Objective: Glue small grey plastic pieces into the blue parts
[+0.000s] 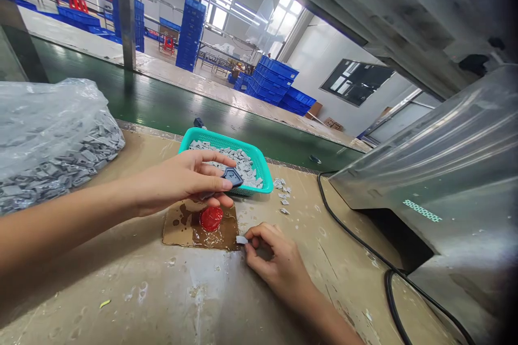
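My left hand (190, 180) grips a dark, pointed plastic part (232, 176) between thumb and fingers, in front of a turquoise basket (265, 175) of small grey pieces (246, 164). Lower right, my right hand (271, 253) pinches a small light grey piece (242, 240) at the right edge of a wet brown cardboard square (178, 232). On that cardboard, just under my left hand, sits a round red object (211, 218) with clear liquid around it.
A clear plastic bag (52, 135) of grey pieces lies at the left. Several loose grey pieces (284, 202) lie right of the basket. A black cable (356, 237) runs beside a metal housing (457, 183). Behind is a green conveyor belt (157, 99).
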Action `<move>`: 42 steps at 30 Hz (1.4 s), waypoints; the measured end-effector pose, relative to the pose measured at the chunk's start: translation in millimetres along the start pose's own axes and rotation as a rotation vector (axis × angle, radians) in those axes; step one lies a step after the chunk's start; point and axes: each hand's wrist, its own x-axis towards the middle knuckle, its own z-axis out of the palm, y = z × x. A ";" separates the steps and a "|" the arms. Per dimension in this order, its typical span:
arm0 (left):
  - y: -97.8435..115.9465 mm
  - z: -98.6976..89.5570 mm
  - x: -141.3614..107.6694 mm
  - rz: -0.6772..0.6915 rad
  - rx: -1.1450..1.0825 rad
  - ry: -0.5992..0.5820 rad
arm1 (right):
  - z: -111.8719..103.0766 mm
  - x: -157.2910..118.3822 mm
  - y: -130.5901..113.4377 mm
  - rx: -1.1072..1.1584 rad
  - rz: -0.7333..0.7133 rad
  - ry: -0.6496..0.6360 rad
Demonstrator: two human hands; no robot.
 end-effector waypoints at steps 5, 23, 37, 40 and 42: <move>-0.6 2.4 -0.1 0.044 0.129 0.073 | 0.7 -2.0 -0.4 -0.006 0.001 -0.005; 4.4 0.3 -0.1 -0.106 -0.106 -0.051 | -36.6 31.5 -23.5 0.210 0.125 -0.017; 15.2 4.1 -12.8 -0.295 -0.054 -0.285 | -81.0 75.5 -64.8 0.383 -0.197 -0.008; 19.0 6.2 -16.8 -0.277 0.028 -0.297 | -78.8 81.9 -72.4 0.302 -0.263 -0.071; 20.4 7.4 -18.7 -0.278 0.056 -0.302 | -77.5 82.1 -74.1 0.230 -0.300 -0.074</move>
